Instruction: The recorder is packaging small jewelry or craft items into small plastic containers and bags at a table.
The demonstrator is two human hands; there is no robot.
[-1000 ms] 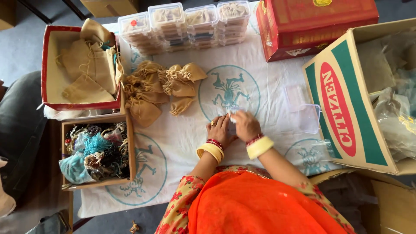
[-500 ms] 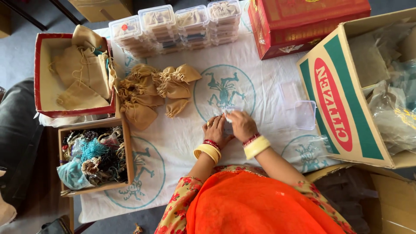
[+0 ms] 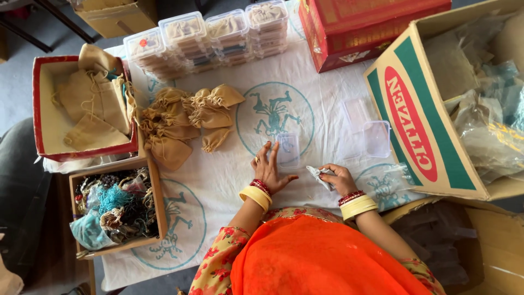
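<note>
The right hand is closed around a small crumpled scrap of clear plastic film, pinched between thumb and fingers so that a pale, wrinkled corner sticks out toward the left hand. The left hand lies open and flat on the white printed cloth, fingers spread, its fingertips touching the near left edge of a small clear plastic box. That box is rectangular, see-through and nearly colourless, so the cloth's blue-green round print shows through it; whether anything lies inside cannot be told. It sits just beyond the left hand, between the two hands and a little farther out.

Beyond the right hand, two more clear plastic boxes lie side by side on the cloth, one just touching the other. To the right of the right hand stands a large open cardboard carton with crumpled clear bags inside. Left of the left hand, near, is a low cardboard tray of tangled beads and threads in teal and dark tones. Farther out on that side lies a heap of tan drawstring pouches, and beside it a red-rimmed box holding more pouches. Farthest off, a row of stacked clear boxes and a red box lie along the cloth's far edge.
</note>
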